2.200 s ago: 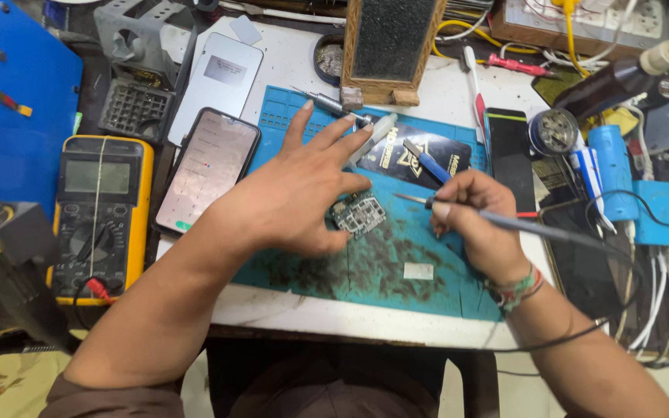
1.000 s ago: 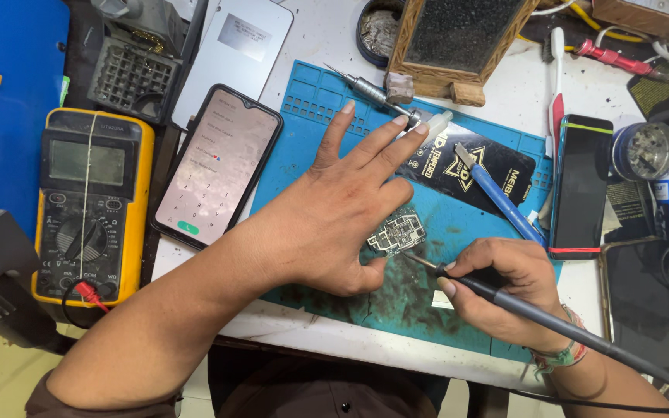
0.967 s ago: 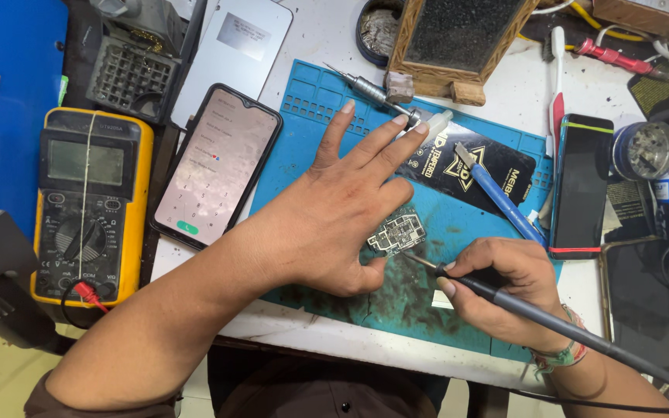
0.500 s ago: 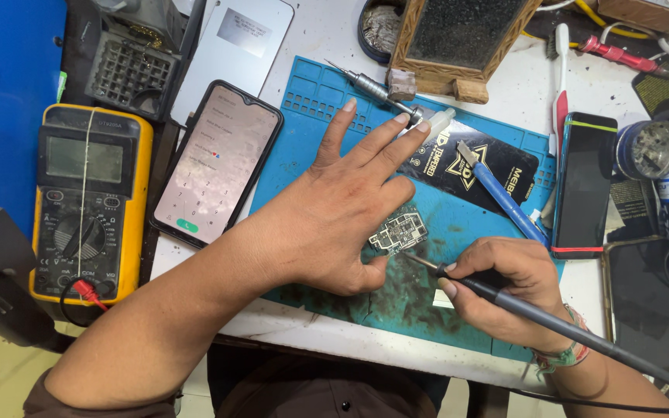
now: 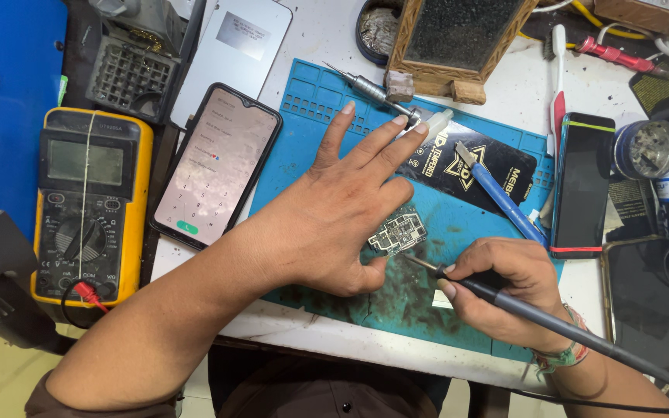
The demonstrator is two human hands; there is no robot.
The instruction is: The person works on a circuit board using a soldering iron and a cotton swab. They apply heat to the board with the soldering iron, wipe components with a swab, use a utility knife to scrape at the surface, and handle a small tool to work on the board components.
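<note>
**Hot tip close to my thumb and a loose little board**

The small circuit board lies on the blue repair mat, near the middle of it. My left hand is spread flat and open over the mat, and only the thumb and the edge of the palm press the board from its 8 o'clock side. My right hand is closed around the soldering iron like a pen, and the tip meets the board at its 5 o'clock corner.

I think the first risk is my own thumb: it sits very near to the tip, so a small slip could burn it. The board is held from one side only, so a push from the iron could slide it toward 1 o'clock, against the black card and the blue-handled tool.

The iron's cable runs off at 4 o'clock; a tug there could jerk the tip. At 10 o'clock the lit phone lies partly on the mat, and beyond it the yellow multimeter.
</note>
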